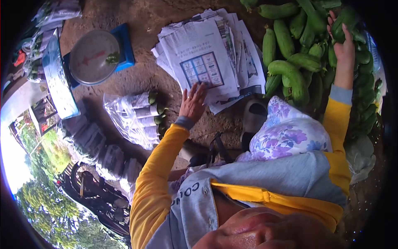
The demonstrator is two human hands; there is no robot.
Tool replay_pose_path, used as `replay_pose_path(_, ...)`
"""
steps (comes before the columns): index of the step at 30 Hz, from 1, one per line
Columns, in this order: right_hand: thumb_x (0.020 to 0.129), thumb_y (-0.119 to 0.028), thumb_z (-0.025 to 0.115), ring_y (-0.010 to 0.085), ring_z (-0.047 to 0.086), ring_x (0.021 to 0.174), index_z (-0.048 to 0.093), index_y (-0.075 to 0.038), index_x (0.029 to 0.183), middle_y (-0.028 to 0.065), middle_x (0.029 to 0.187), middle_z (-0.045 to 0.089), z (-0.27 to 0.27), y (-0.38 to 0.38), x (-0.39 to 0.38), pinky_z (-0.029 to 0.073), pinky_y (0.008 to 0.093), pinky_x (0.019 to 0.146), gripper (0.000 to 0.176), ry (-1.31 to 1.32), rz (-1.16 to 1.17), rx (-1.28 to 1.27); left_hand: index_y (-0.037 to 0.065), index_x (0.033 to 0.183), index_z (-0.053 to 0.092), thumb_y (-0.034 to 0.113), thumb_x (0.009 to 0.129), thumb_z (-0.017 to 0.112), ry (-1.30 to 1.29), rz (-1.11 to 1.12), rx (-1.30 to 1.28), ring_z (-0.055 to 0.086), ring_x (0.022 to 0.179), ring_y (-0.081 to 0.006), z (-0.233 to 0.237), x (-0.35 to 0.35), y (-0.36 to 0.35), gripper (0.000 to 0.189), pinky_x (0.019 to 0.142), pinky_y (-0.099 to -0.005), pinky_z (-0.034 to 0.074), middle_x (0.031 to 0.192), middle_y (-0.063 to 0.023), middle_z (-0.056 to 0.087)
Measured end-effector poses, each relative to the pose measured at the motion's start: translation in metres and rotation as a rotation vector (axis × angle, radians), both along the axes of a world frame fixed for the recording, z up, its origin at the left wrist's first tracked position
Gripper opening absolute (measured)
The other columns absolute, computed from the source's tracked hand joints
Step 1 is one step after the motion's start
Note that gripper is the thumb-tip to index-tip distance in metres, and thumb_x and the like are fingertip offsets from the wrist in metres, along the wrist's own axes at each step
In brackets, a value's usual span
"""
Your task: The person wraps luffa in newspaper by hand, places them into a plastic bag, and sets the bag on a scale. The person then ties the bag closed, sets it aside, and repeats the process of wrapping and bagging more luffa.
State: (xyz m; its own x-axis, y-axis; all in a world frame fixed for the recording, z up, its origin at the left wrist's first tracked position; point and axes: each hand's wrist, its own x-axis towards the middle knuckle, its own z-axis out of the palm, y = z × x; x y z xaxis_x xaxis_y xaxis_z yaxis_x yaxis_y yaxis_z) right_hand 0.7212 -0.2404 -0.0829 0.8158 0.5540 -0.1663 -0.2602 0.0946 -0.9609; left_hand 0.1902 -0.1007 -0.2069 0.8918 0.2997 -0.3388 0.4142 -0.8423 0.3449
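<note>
My left hand [193, 101] lies with fingers spread on the lower edge of a stack of printed papers [195, 45]; a ring shows on one finger. At the far right my right hand [343, 43] reaches over a heap of green cucumbers [286, 39], palm turned up. Its thumb and fingers are round a dark green cucumber [346, 23], partly blurred at the edge of view. Left of my left hand rests a clear plastic bag [124, 110] of paper-wrapped cucumbers, their green ends poking out.
A blue scale [124, 45] with a round pan [93, 58] stands at upper left, a green scrap on it. More wrapped bundles [89, 135] lie in a row at left. A floral cloth [286, 133] covers my knee. A motorcycle [95, 195] stands at lower left.
</note>
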Motion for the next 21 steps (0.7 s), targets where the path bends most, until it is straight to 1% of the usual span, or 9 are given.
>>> replay_pose_path(2,0.089,-0.028,0.054,0.0224,0.058,0.102,0.045,0.001,0.124,0.016,0.119,0.055,0.014,0.006,-0.059,0.048,0.0353,0.087,0.046,-0.161,0.102,-0.028,0.013,0.129,0.046,0.023,0.07,0.068,-0.022,-0.012,-0.001,0.022,0.135,-0.0282,0.002,0.002,0.006,0.063,0.106,-0.053,0.023,0.145,-0.0045,0.028)
replay_pose_path(4,0.089,-0.029,0.054,0.0208,0.058,0.104,0.046,-0.001,0.125,0.0151,0.121,0.054,-0.002,0.017,-0.09,0.047,0.0359,0.089,0.047,-0.033,0.508,0.153,0.012,0.13,0.045,0.025,0.07,0.069,-0.06,-0.03,-0.039,0.022,0.135,-0.0283,0.003,0.001,0.015,0.066,0.107,-0.0515,0.023,0.146,-0.0037,0.027)
replay_pose_path(6,0.088,-0.029,0.057,0.0185,0.058,0.102,0.046,0.0,0.126,0.0131,0.121,0.055,-0.009,0.046,-0.149,0.047,0.035,0.086,0.049,0.075,0.673,0.072,0.012,0.131,0.044,0.027,0.068,0.071,-0.123,-0.042,-0.115,0.023,0.135,-0.0287,0.001,-0.003,0.023,0.069,0.107,-0.0505,0.023,0.146,-0.004,0.028)
replay_pose_path(8,0.086,-0.025,0.059,0.0202,0.058,0.102,0.044,-0.001,0.129,0.0128,0.122,0.055,-0.056,0.073,-0.203,0.047,0.0326,0.083,0.051,-0.707,0.623,-0.205,0.011,0.128,0.047,0.027,0.069,0.071,-0.185,-0.039,-0.097,0.028,0.132,-0.0284,-0.004,-0.007,0.03,0.065,0.106,-0.0474,0.026,0.143,-0.0039,0.033)
replay_pose_path(10,0.08,-0.022,0.065,0.0258,0.058,0.09,0.042,-0.022,0.132,0.0088,0.098,0.06,-0.072,0.095,-0.247,0.049,0.0396,0.075,0.057,-1.039,0.613,-0.35,0.011,0.126,0.049,0.025,0.069,0.071,-0.249,-0.021,-0.073,0.03,0.131,-0.0281,-0.009,-0.013,0.032,0.063,0.105,-0.0463,0.028,0.141,-0.0038,0.036)
replay_pose_path(12,0.077,-0.021,0.067,0.0274,0.055,0.097,0.039,-0.025,0.137,0.0101,0.106,0.055,-0.079,0.104,-0.274,0.047,0.034,0.081,0.066,-1.217,0.79,-0.644,0.009,0.122,0.052,0.019,0.068,0.072,-0.276,0.006,-0.057,0.033,0.129,-0.027,-0.003,-0.011,0.03,0.059,0.104,-0.0447,0.031,0.138,-0.0036,0.04)
replay_pose_path(13,0.076,-0.022,0.068,0.0257,0.053,0.097,0.038,-0.033,0.136,0.0072,0.101,0.051,-0.096,0.105,-0.282,0.046,0.037,0.081,0.069,-1.348,0.753,-0.606,0.008,0.122,0.052,0.017,0.067,0.073,-0.288,0.006,-0.046,0.034,0.128,-0.0271,-0.005,-0.011,0.03,0.059,0.103,-0.0444,0.032,0.138,-0.0038,0.04)
replay_pose_path(16,0.076,-0.019,0.067,0.0243,0.05,0.102,0.038,-0.035,0.136,0.005,0.105,0.05,-0.126,0.107,-0.296,0.044,0.039,0.084,0.069,-1.615,0.7,-0.562,0.009,0.115,0.057,0.012,0.064,0.073,-0.349,0.036,-0.025,0.038,0.125,-0.0276,-0.009,-0.011,0.029,0.053,0.101,-0.0453,0.034,0.134,-0.0036,0.045)
replay_pose_path(21,0.07,-0.012,0.069,0.0222,0.049,0.101,0.043,-0.035,0.133,0.0024,0.107,0.048,-0.114,0.101,-0.29,0.041,0.038,0.082,0.072,-1.7,0.706,-0.544,0.012,0.092,0.062,0.013,0.065,0.07,-0.485,0.017,0.148,0.051,0.111,-0.0268,-0.011,-0.018,0.029,0.028,0.092,-0.0448,0.04,0.115,-0.0017,0.058)
